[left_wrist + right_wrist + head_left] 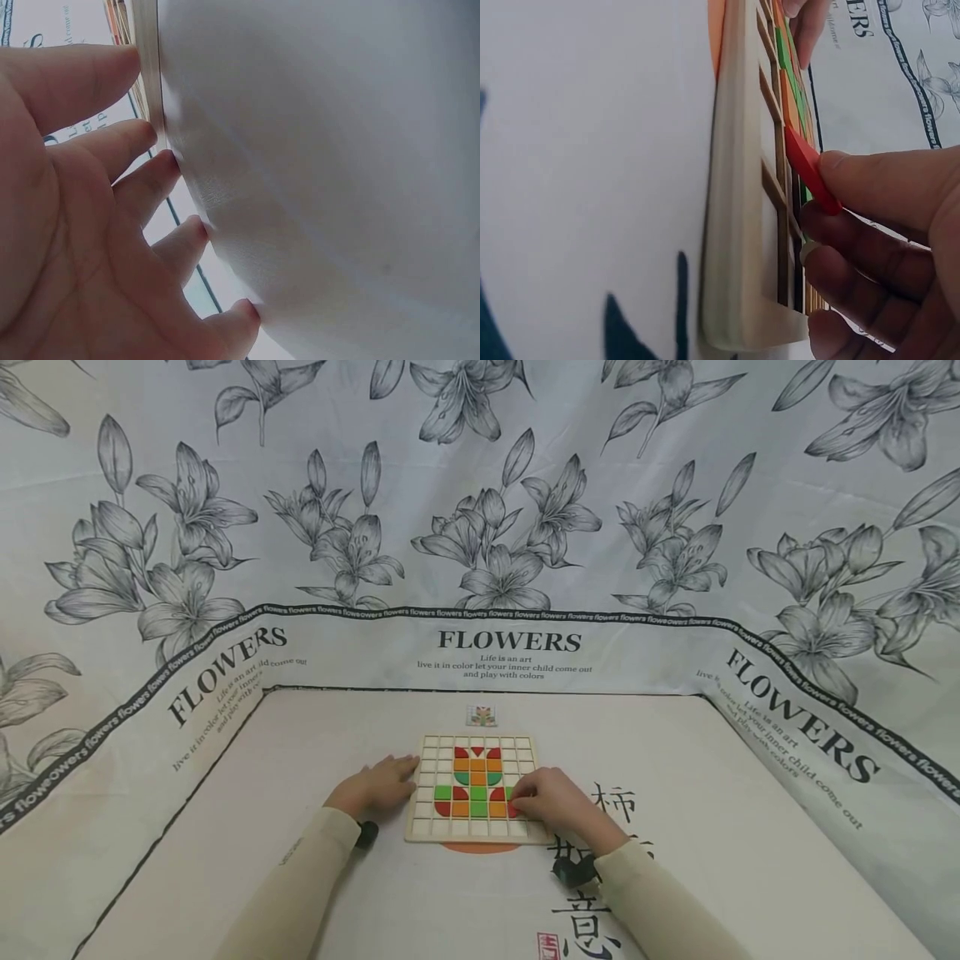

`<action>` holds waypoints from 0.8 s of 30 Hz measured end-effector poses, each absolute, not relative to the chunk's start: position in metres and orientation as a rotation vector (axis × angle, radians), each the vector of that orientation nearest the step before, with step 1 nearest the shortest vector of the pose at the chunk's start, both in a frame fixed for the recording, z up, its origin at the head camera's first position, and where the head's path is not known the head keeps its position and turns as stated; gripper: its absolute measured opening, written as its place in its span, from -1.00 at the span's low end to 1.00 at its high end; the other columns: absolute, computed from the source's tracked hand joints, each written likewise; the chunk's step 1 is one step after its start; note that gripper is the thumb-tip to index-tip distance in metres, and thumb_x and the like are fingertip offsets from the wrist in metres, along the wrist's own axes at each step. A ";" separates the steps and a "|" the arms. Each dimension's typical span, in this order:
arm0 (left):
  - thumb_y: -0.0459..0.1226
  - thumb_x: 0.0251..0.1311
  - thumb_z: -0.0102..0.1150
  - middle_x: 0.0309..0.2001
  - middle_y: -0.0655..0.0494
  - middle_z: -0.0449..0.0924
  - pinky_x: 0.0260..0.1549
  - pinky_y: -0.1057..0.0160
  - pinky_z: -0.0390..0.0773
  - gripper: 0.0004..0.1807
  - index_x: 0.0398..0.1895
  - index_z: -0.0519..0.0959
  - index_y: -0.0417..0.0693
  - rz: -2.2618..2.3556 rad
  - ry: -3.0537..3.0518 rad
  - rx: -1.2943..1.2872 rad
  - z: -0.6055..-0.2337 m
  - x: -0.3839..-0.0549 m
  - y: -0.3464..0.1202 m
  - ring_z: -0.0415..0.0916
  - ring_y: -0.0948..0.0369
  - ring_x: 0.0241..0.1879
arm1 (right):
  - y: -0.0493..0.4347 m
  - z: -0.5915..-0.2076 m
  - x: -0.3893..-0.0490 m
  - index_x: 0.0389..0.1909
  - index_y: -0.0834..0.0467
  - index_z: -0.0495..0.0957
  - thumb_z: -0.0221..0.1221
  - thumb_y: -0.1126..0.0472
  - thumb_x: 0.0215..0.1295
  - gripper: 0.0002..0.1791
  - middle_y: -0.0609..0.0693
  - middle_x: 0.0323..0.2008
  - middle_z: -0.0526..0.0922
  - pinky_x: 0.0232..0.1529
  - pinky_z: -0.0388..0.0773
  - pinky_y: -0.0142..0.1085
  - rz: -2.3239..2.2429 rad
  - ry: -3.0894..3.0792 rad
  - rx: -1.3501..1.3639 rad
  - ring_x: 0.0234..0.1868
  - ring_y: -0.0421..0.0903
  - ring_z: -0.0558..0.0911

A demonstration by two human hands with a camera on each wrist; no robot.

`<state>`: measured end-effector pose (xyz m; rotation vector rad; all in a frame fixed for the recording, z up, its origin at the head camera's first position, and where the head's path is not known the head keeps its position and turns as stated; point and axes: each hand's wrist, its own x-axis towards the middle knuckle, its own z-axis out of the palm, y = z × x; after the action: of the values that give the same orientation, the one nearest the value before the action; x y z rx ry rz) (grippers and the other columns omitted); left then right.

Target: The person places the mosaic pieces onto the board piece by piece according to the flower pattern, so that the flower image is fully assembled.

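A wooden grid board [420,828] lies on the table, with red, orange, green and teal tiles forming a flower-like pattern in its cells. My right hand [561,802] is over the board's right side, pinching a red tile [810,174] between thumb and index finger. The tile is tilted, its far end down at the grid beside an orange tile [788,97]. On the other side, my left hand [378,787] has its fingers spread and rests on the table, fingertips at the board's left edge.
A small pattern card [482,716] lies just behind the board. The white cloth [330,893] bears printed black characters [585,918] at front right and an orange printed shape [480,847] by the board's front edge. Flower-printed fabric [510,647] rises at the back and sides.
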<state>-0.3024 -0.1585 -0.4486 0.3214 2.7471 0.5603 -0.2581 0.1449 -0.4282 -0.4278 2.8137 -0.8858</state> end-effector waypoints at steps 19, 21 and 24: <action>-0.07 0.42 -0.13 0.52 0.07 0.10 0.45 -0.28 -0.09 -0.39 0.50 0.15 0.03 0.551 2.754 0.318 -0.445 -0.300 -0.157 -0.11 -0.05 0.54 | 0.145 -0.427 -0.254 -0.20 0.06 0.73 0.29 0.22 0.21 -0.84 -0.10 -0.21 0.68 -0.28 0.53 -0.33 -0.734 2.841 -0.508 -0.28 -0.18 0.51; -0.07 0.42 -0.12 0.52 0.07 0.09 0.45 -0.28 -0.10 -0.39 0.50 0.14 0.03 0.550 2.753 0.317 -0.445 -0.300 -0.158 -0.11 -0.05 0.54 | 0.145 -0.426 -0.254 -0.20 0.06 0.73 0.29 0.23 0.20 -0.84 -0.09 -0.19 0.68 -0.20 0.54 -0.30 -0.721 2.854 -0.526 -0.25 -0.18 0.51; -0.07 0.42 -0.12 0.52 0.08 0.09 0.45 -0.28 -0.10 -0.38 0.50 0.15 0.03 0.553 2.752 0.315 -0.446 -0.300 -0.158 -0.11 -0.05 0.54 | 0.145 -0.426 -0.253 -0.22 0.07 0.74 0.29 0.24 0.21 -0.85 -0.08 -0.18 0.67 -0.14 0.55 -0.25 -0.717 2.863 -0.561 -0.21 -0.19 0.52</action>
<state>-0.3003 -0.1579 -0.4462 0.3147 2.7518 0.5526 -0.2531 0.1446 -0.4262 -0.5614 2.8633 -0.7167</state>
